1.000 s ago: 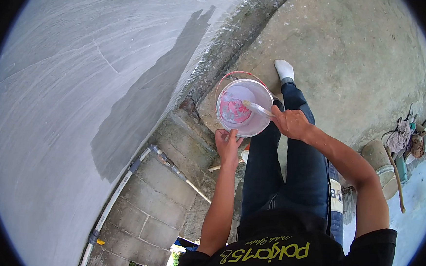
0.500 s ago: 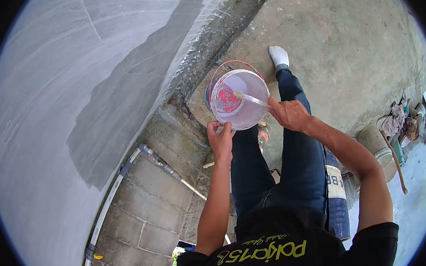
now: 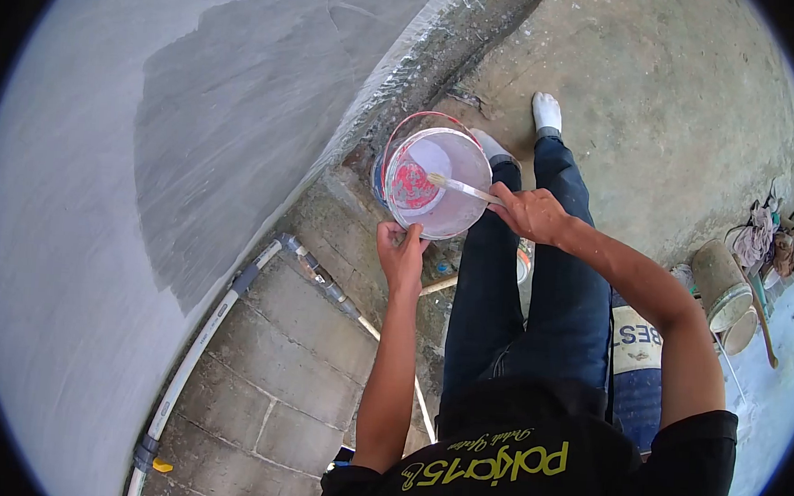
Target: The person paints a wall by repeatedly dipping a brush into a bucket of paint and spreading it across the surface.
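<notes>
My left hand (image 3: 402, 256) grips the near rim of a whitish bucket (image 3: 461, 217), fingers closed over its edge. The bucket is tilted so its inside faces me, with a red patch on the bottom and a red handle arching over the far side. In my right hand (image 3: 534, 215) is a paintbrush (image 3: 464, 188), its handle pinched between thumb and fingers. The bristles point left, inside the bucket's mouth. On the left rises a grey wall (image 3: 65, 182) with a large darker patch (image 3: 241, 120).
White pipe (image 3: 194, 372) with a yellow valve runs along the wall's foot beside concrete blocks (image 3: 299, 437). A blue and cream drum (image 3: 633, 394) stands right of my legs. Buckets (image 3: 720, 281) and a cloth heap (image 3: 754, 235) lie farther right on the concrete floor (image 3: 660, 109).
My view and body have shifted along the wall, and both feet now show. The bucket and brush stay in my hands, the brush still over the bucket's mouth.
</notes>
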Tool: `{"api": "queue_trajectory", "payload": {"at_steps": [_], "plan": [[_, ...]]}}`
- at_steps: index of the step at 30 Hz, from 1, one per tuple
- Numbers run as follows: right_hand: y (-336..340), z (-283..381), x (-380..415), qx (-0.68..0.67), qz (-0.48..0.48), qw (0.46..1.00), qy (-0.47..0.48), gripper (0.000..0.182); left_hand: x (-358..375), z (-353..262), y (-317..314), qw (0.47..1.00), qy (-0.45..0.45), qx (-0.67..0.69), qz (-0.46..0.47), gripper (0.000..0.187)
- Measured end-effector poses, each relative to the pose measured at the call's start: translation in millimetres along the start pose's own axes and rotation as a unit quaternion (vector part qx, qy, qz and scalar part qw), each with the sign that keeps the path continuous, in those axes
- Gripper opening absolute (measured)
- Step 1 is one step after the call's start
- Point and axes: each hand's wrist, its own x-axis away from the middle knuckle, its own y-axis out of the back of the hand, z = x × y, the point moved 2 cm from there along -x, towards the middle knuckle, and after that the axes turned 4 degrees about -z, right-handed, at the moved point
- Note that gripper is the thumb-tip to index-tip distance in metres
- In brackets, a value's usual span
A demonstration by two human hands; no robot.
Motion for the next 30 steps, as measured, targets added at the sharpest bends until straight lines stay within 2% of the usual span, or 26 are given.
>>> {"api": "queue_trajectory", "payload": {"at_steps": [6, 10, 14, 20, 23, 26, 29, 30], "plan": [[-39, 8, 0, -0.01, 0.001, 1.0, -0.007, 0.025, -18, 25, 32, 0.999, 0.032, -0.015, -0.035, 0.028], [-46, 11, -4, -0.011, -0.005, 1.0, 0.004, 0.025, -19, 30, 40, 0.998, 0.057, 0.018, -0.017, 0.032], [-41, 16, -2, -0.02, -0.033, 0.999, 0.015, 0.025, -19, 30, 37, 0.998, 0.045, -0.005, -0.036, 0.029], [-30, 1, -3, -0.024, 0.016, 0.999, -0.023, 0.028, -26, 38, 31, 0.999, 0.051, 0.0, -0.008, 0.032], [-17, -7, -7, -0.128, -0.026, 0.991, -0.014, 0.031, -29, 54, 24, 0.999, 0.049, 0.008, -0.018, 0.033], [4, -18, -17, -0.178, -0.063, 0.981, -0.05, 0.034, -35, 78, 16, 0.996, 0.069, 0.05, -0.015, 0.031], [7, -50, -38, -0.198, -0.105, 0.967, -0.12, 0.031, -35, 93, 2, 0.993, 0.099, 0.057, -0.013, 0.028], [2, -67, -46, -0.157, -0.112, 0.972, -0.134, 0.028, -36, 102, -1, 0.994, 0.102, 0.035, -0.015, 0.029]]}}
